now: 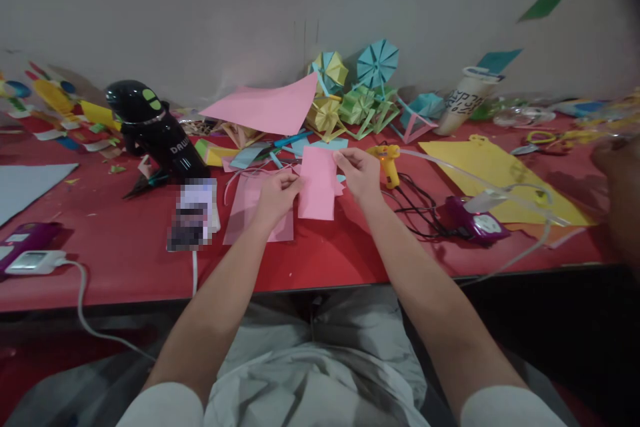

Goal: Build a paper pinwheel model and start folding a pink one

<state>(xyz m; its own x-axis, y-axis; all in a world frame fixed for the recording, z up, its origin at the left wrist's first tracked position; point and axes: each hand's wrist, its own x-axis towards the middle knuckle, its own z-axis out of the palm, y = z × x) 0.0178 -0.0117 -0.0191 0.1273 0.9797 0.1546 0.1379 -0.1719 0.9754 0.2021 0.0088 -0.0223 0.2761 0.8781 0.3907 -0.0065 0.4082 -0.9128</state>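
A: Where was the pink paper piece [317, 190]?

B: Between the left hand [279, 196] and the right hand [361, 177], in front of the person, above the near part of the red worktop [325, 257].

A: And the fingers?

B: Both sets were grasping it. The left ones pinched its left edge, and the right ones gripped its upper right corner.

A: Did it rest on anything?

B: I couldn't tell whether its lower edge touched the worktop.

A: What lay around the left hand?

B: A flat pink sheet [243, 213], partly hidden by the left forearm. A blurred-out phone [195, 213] was left of that, with a black bottle [183, 150] behind it.

A: And by the right?

B: A yellow glue gun [389, 163] was just beside it. Farther right came a purple box [477, 221] and a yellow sheet [495, 170].

A: Behind all that?

B: Folded paper shapes [377, 63], blue, yellow and green, stood near the wall [225, 7].
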